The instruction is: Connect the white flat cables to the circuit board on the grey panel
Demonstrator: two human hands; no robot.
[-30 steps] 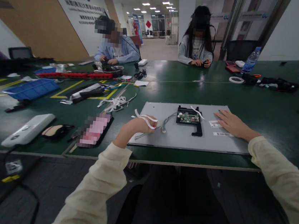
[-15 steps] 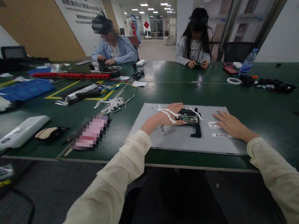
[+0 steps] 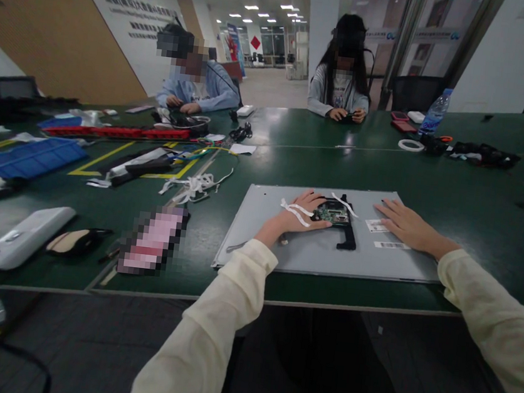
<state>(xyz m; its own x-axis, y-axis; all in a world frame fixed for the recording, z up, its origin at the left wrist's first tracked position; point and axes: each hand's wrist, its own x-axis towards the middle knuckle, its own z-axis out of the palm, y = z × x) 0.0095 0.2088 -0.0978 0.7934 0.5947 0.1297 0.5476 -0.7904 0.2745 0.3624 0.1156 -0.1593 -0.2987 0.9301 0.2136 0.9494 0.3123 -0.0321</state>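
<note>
A light grey flat panel (image 3: 271, 201) lies on the green table in front of me. On it rests a black frame-like bracket (image 3: 348, 236) with a green circuit board (image 3: 331, 212) at its left part. My left hand (image 3: 295, 216) lies over the board's left end, thumb stretched along the near side and fingers along the far side. White tape strips (image 3: 295, 211) cross that hand, and another strip lies over the bracket's far side. My right hand (image 3: 412, 227) rests flat with spread fingers on the panel's right part, beside two white labels (image 3: 391, 245).
Left of the panel are a pink pixelated item (image 3: 155, 239), crumpled white strips (image 3: 194, 185), a white device (image 3: 20, 241) and a blue tray (image 3: 30, 156). A bottle (image 3: 436, 112) and tape roll (image 3: 411, 145) stand farther right. Two people sit across the table.
The camera view has shifted slightly, so the table and panel sit a little lower. My left hand has edged right over the board; my right hand stays flat on the panel.
</note>
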